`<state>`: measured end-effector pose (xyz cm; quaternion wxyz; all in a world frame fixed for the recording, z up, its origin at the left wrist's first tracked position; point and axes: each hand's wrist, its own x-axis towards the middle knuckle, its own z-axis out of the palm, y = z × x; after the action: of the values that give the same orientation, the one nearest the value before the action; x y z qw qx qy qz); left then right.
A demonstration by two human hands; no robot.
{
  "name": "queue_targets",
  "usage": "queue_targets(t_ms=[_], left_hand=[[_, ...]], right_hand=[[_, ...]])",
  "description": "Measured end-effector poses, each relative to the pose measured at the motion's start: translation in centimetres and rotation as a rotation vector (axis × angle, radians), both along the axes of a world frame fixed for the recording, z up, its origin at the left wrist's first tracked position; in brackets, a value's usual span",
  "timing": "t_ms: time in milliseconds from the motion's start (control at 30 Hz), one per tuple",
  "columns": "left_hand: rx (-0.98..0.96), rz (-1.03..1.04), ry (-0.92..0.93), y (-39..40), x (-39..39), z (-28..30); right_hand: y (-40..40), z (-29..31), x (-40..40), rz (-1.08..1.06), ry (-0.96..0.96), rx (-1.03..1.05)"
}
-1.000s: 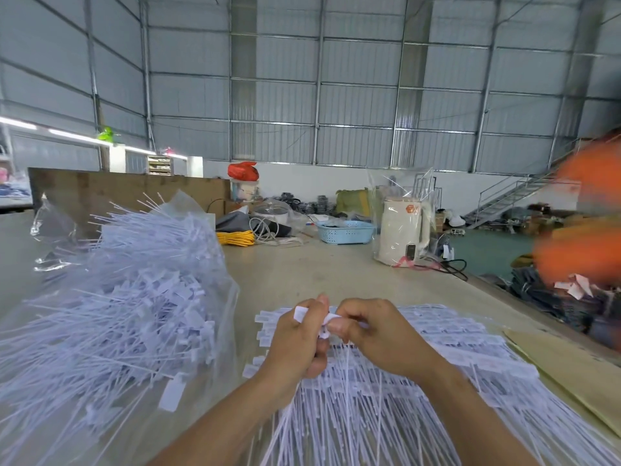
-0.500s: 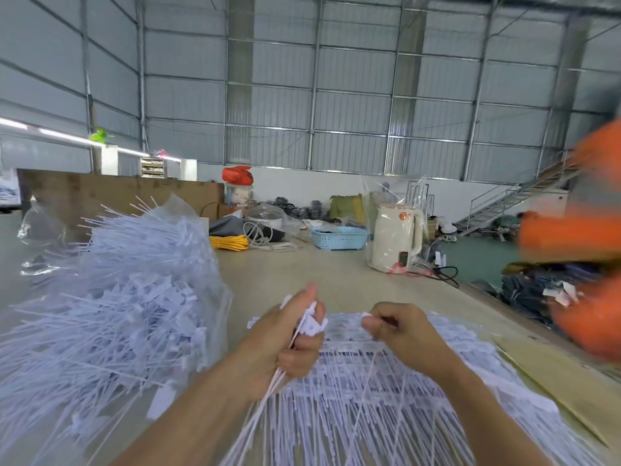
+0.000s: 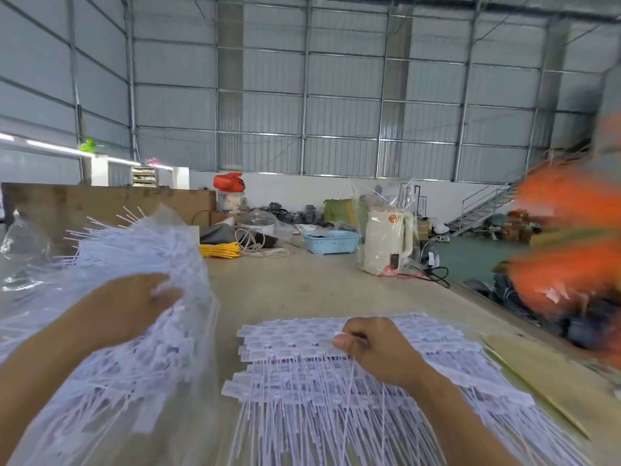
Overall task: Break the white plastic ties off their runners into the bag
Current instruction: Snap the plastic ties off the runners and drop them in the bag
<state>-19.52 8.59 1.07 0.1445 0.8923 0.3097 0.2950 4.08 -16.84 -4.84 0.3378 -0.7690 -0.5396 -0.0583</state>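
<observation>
The left hand (image 3: 131, 307) has swung into the bag (image 3: 188, 250), finger state unclear, while the right hand (image 3: 373, 351) pinches a runner (image 3: 349, 368) over the ties (image 3: 302, 371).

The hall is evenly and softly lit; daylight is let in along a bright strip (image 3: 50, 147) at the far left wall, which is blown out to white. Hardly any shadow is cast on the table (image 3: 302, 290). Straight wall posts are bent outward toward the edges by the wide lens. Heavy motion blur is seen on an orange shape (image 3: 568, 250) at the right, smeared past recognition. The left hand (image 3: 134, 307) is slightly blurred at its fingers (image 3: 168, 292). Glare is caught on the clear bag (image 3: 198, 264), and the far clutter is rendered soft.
</observation>
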Motion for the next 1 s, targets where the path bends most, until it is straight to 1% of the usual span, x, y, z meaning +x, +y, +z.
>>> queue_targets(t_ms=[33, 67, 100, 133, 167, 200, 267, 367, 400, 467, 533, 567, 600, 633, 667, 700, 733, 767, 800, 833, 867, 900, 933, 1000], left_hand=[[0.079, 0.106, 0.201, 1.6, -0.1, -1.6], [0.156, 0.193, 0.342, 2.9, -0.2, -3.0], [0.221, 0.282, 0.415, 3.8, -0.3, -4.2], [0.274, 0.35, 0.4, 4.6, -0.3, -4.9], [0.345, 0.372, 0.317, 5.3, -0.2, -5.5], [0.43, 0.36, 0.251, 5.8, 0.0, -5.8], [0.631, 0.295, 0.186, 5.5, 0.1, -6.6], [0.757, 0.281, 0.231, 4.3, 0.4, -8.8], [0.744, 0.283, 0.26, 4.1, 0.5, -9.1], [0.623, 0.272, 0.397, 3.6, 0.5, -8.2], [0.448, 0.324, 0.504, 2.9, 0.0, -5.7], [0.31, 0.334, 0.563, 2.7, -0.1, -4.7], [0.217, 0.344, 0.647, 2.1, -0.3, -3.6], [0.209, 0.354, 0.697, 1.1, -0.3, -2.6], [0.253, 0.356, 0.705, -0.1, -0.2, -1.5], [0.329, 0.365, 0.681, -1.4, 0.0, -0.6], [0.417, 0.378, 0.598, -2.6, 0.6, 0.2], [0.499, 0.36, 0.45, -3.9, 1.3, 0.6], [0.538, 0.271, 0.219, -5.1, 2.2, 0.5], [0.49, 0.127, -0.016, -6.5, 3.3, 0.3], [0.378, -0.036, -0.208, -8.1, 4.5, -0.1], [0.241, -0.163, -0.295, -9.8, 5.8, -0.7], [0.1, -0.237, -0.299, -11.3, 7.3, -1.5], [-0.21, -0.296, -0.203, -13.4, 10.2, -3.4]], right_hand=[[0.0, 0.1, 0.0, -0.002, 0.005, 0.005], [-0.1, 0.1, 0.0, -0.006, 0.007, 0.009], [-0.1, 0.2, 0.0, -0.008, 0.007, 0.01], [0.0, 0.2, 0.0, -0.007, 0.009, 0.012], [0.0, 0.2, 0.0, -0.004, 0.013, 0.015], [0.0, 0.2, 0.0, -0.003, 0.016, 0.019], [0.0, 0.2, 0.1, -0.001, 0.016, 0.026], [0.0, 0.2, 0.2, -0.001, 0.014, 0.033], [0.0, 0.2, 0.2, 0.002, 0.017, 0.032], [0.0, 0.3, 0.2, 0.009, 0.023, 0.029], [0.1, 0.3, 0.1, 0.015, 0.033, 0.029], [0.1, 0.3, 0.0, 0.02, 0.036, 0.031], [0.1, 0.3, 0.0, 0.022, 0.039, 0.035], [0.1, 0.3, 0.0, 0.018, 0.048, 0.042], [0.0, 0.4, 0.0, 0.008, 0.067, 0.049], [-0.1, 0.4, -0.1, 0.0, 0.098, 0.058], [-0.2, 0.5, -0.2, -0.003, 0.133, 0.068], [-0.2, 0.6, -0.3, 0.0, 0.16, 0.082], [-0.2, 0.6, -0.3, 0.008, 0.171, 0.104], [-0.1, 0.7, -0.4, 0.02, 0.167, 0.135], [0.0, 0.8, -0.5, 0.037, 0.159, 0.164], [0.1, 0.9, -0.6, 0.063, 0.162, 0.189], [0.1, 0.9, -0.5, 0.097, 0.184, 0.21], [0.0, 0.8, -0.4, 0.173, 0.263, 0.235]])
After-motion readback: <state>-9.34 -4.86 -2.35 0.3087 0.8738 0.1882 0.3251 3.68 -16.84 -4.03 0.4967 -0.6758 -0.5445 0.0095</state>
